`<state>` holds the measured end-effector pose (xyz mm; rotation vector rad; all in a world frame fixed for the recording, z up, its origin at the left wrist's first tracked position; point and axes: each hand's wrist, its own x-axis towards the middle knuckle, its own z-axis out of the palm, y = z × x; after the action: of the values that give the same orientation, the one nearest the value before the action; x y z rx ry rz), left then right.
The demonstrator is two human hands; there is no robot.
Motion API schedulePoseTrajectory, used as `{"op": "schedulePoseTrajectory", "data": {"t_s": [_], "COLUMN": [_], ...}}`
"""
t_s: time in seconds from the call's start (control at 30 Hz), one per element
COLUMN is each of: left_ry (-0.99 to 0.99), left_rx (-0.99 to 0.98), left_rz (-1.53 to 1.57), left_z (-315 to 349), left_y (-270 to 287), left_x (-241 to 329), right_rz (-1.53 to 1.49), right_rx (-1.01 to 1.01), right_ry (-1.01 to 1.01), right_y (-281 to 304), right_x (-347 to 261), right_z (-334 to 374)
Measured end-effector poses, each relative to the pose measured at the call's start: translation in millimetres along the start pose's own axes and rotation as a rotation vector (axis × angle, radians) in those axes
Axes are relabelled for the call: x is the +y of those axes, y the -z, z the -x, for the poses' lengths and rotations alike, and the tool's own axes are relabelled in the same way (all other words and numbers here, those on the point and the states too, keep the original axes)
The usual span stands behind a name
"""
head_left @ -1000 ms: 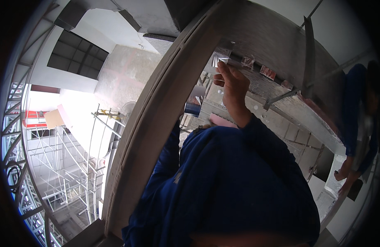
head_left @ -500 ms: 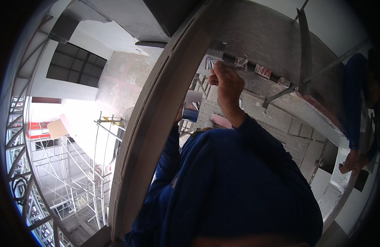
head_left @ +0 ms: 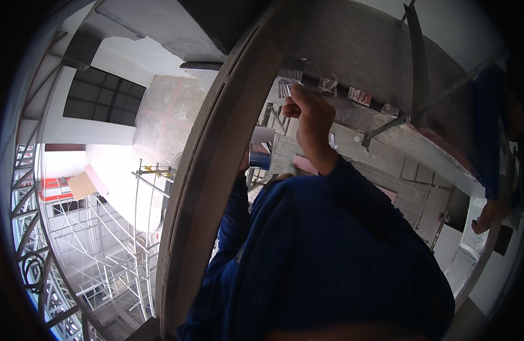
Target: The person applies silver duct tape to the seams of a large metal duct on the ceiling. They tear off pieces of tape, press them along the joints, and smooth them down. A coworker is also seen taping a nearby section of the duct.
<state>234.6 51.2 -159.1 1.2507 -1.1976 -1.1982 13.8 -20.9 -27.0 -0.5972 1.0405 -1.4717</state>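
Note:
My right hand (head_left: 313, 116) is raised, its fingers curled in and its fingertips against a silver foil tape patch (head_left: 286, 84) on the underside edge of the grey duct (head_left: 353, 45). I see nothing inside those fingers. Farther along the same edge are more foil patches (head_left: 328, 85), one with a reddish reflection (head_left: 360, 96). Only a sliver of my left hand (head_left: 244, 163) shows past the grey beam (head_left: 216, 142). It grips the side of a shiny foil tape piece (head_left: 261, 156) with a pale grey upper part; its fingers are mostly hidden.
The long beam runs diagonally close on my left. Metal brackets (head_left: 418, 62) hold the duct on the right. Below are perforated scaffold planks (head_left: 353, 159); scaffolding poles (head_left: 140, 250) stand far down left. At far right is a co-worker's hand (head_left: 485, 219) with a blue sleeve.
The view has shifted slightly. My right fingertips remain at the foil tape patch, with the hand a little changed in angle. My left hand keeps the foil tape piece in nearly the same place.

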Motion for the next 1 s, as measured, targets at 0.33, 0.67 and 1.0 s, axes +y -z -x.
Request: {"op": "schedulePoseTrajectory", "data": {"t_s": [0.33, 0.67, 1.0], "left_ry": [0.008, -0.011, 0.01], "left_rx": [0.01, 0.057, 0.095], "left_rz": [-0.008, -0.017, -0.036], "left_z": [3.9, 10.1, 21.5], "left_y": [-0.2, 2.5, 4.1], "left_x": [22.1, 24.5, 29.6], "right_rz": [-0.049, 0.011, 0.225], "right_rx": [0.008, 0.008, -0.152], "right_ry": [-0.055, -0.204, -0.047], "right_y": [-3.7, 25.8, 30.5], "right_x": [-7.4, 32.7, 21.9], "right_z": [1.4, -13.3, 6.9]}}
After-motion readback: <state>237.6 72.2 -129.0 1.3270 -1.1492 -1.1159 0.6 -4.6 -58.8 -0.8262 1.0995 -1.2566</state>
